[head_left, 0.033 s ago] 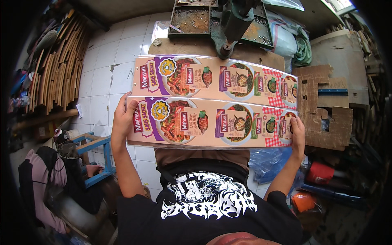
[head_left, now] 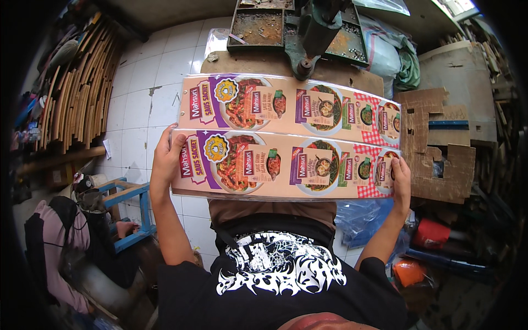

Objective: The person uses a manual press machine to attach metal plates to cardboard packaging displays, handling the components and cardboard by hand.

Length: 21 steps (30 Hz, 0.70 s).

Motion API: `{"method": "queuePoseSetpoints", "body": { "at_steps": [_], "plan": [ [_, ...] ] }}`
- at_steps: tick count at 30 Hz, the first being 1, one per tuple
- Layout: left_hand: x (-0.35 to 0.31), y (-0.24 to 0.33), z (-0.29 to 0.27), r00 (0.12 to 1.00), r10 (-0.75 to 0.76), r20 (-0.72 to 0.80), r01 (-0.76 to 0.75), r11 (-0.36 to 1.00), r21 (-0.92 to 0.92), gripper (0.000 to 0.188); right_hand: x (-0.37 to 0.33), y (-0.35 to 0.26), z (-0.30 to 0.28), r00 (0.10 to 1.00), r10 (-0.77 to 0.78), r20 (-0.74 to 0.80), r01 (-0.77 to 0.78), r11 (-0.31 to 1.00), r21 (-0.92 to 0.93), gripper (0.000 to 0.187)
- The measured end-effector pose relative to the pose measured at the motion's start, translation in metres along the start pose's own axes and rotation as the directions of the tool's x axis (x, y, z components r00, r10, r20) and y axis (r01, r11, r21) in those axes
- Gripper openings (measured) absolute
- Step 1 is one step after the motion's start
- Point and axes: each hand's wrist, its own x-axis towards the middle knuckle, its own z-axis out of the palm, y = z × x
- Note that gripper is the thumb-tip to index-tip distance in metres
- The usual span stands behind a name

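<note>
A long printed panel (head_left: 280,168) with food pictures on a peach ground and a glossy clear cover lies level in front of me. My left hand (head_left: 168,154) is closed on its left end, thumb on top and fingers mostly hidden at the edge. At the right end my right hand (head_left: 401,176) grips the same panel, thumb over the printed face. Just beyond it lies a second, matching panel (head_left: 283,104), its near edge along the held one. A small eyelet shows at that far panel's left end. What lies beneath the held panel is hidden.
A dark green press (head_left: 313,41) stands behind the panels, on a brown worktop (head_left: 264,67). Metal trays (head_left: 256,27) with small bits flank it. Cut cardboard (head_left: 434,137) sits to the right. Blue plastic (head_left: 363,220), a blue frame (head_left: 129,192) and stacked wood strips (head_left: 82,82) lie around.
</note>
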Motion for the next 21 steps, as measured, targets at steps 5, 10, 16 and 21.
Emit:
{"method": "queuePoseSetpoints", "body": {
  "at_steps": [5,10,16,21],
  "plan": [
    [-0.011,0.015,-0.003,0.997,0.030,-0.077,-0.008,0.963,0.268,0.059,-0.013,-0.030,0.023,0.882,-0.400,-0.250,0.293,0.880,-0.374,0.039],
    [-0.004,0.030,0.012,0.993,0.023,-0.113,0.025,0.914,0.405,0.061,-0.105,-0.181,0.054,-0.058,-0.947,0.316,0.810,0.140,0.569,0.022],
    [-0.014,0.025,0.001,0.980,0.038,-0.195,0.045,0.913,0.406,0.064,-0.174,-0.270,0.087,-0.701,-0.705,0.105,0.099,0.049,0.994,0.021],
    [-0.010,0.028,0.011,0.982,-0.004,-0.190,0.081,0.915,0.395,0.066,-0.201,-0.270,0.092,-0.859,-0.508,0.058,0.139,-0.123,0.983,0.025]
  ]
}}
